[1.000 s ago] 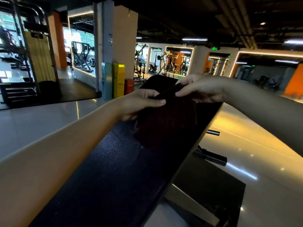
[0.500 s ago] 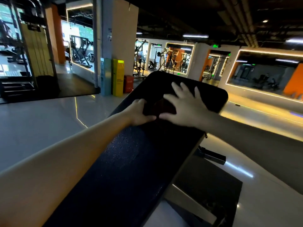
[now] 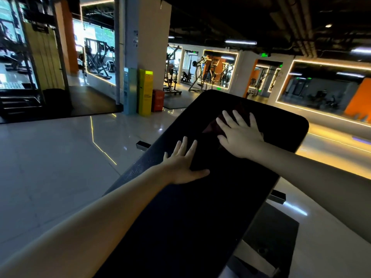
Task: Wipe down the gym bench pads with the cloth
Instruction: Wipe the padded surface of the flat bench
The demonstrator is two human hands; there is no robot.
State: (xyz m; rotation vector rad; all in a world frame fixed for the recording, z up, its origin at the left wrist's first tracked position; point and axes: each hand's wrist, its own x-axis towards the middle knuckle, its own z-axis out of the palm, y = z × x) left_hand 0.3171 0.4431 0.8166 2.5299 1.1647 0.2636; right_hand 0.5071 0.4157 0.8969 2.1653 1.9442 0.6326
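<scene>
dark maroon cloth [image 3: 212, 125] barely shows on the black surface [image 3: 200, 217]. my right hand [image 3: 241, 137] presses it with flat fingers, left hand [image 3: 182, 165] splayed beside.

Glossy pale floor [image 3: 50, 167], dark ceiling [image 3: 241, 21], lit mirrors [image 3: 325, 91], weight machines [image 3: 200, 77]

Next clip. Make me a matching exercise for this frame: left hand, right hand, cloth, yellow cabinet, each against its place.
1 left hand
2 right hand
3 cloth
4 yellow cabinet

A beside the pillar
B flat by the left edge of the bench pad
C spread on top of the cloth
D under a palm, toward the pad's far end

Pairs: 1-B, 2-C, 3-D, 4-A
</scene>
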